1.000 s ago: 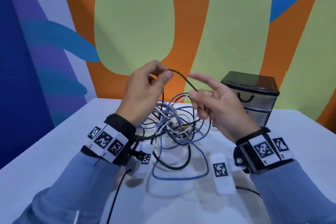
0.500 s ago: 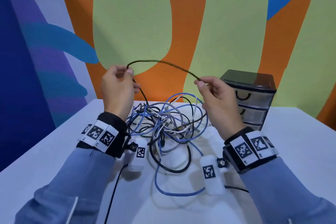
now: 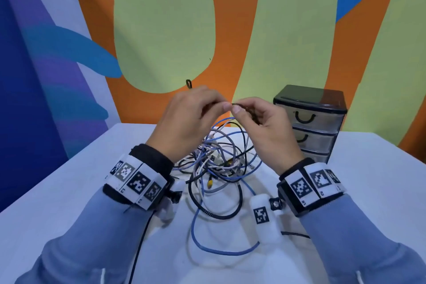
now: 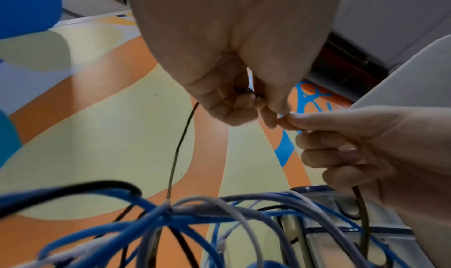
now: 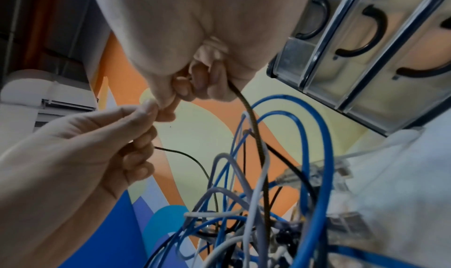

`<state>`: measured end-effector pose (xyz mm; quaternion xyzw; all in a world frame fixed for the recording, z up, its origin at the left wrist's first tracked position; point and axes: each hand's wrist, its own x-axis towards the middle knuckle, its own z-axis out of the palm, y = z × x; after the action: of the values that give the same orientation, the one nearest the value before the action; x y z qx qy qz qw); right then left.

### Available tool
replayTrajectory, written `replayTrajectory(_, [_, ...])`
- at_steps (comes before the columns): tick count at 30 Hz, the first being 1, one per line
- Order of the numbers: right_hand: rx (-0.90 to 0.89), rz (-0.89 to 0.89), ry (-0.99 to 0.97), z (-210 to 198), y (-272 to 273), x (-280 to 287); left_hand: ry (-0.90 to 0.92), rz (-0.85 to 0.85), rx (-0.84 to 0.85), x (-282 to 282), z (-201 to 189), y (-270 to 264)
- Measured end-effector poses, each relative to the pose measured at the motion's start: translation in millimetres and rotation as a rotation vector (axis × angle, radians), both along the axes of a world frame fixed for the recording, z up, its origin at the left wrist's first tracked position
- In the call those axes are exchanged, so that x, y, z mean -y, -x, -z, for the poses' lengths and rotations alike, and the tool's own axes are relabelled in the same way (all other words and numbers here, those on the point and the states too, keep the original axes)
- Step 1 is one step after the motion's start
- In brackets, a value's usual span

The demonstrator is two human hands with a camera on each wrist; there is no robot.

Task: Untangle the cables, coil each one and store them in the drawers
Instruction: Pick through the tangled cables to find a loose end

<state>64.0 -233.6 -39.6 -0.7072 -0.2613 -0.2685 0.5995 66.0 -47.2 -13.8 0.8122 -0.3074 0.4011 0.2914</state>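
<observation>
Item: thin black cable (image 3: 242, 108), lifted above the tangle (image 3: 219, 159) and pinched by both hands at the table's (image 3: 57, 191) centre. I judge I hold it high so its run separates from the blue, white and grey loops below and I can gather it into a coil; that is my reading, not a thing seen. Left hand (image 3: 189, 120): raised, back toward the head camera, fingertips (image 4: 244, 108) pressed together on the cable, a small black loop (image 3: 188, 83) standing out above the knuckles at 12 o'clock. Right hand (image 3: 265, 127): raised beside it at 3 o'clock, thumb and forefinger pinching the cable, other fingers (image 5: 207, 83) curled round a braided length that drops into the tangle. The two pinches nearly touch. From the left hand a thin strand falls straight down into the tangle. Drawers (image 3: 315, 127): at 2 o'clock from the tangle, all fronts closed, handles forward. No cable stored; untangling is barely begun.
</observation>
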Motion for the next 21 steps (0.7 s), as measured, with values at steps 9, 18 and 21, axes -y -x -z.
replayTrajectory(9, [-0.151,0.014,0.298,15,-9,1,0.749,-0.106,0.134,-27,-14,-6])
replayTrajectory(18, [-0.133,0.148,0.111,13,-9,3,0.984,-0.105,-0.167,-50,-7,-25])
replayTrajectory(21, [-0.118,0.141,0.037,12,-6,5,0.809,-0.269,-0.222,-54,-5,-25])
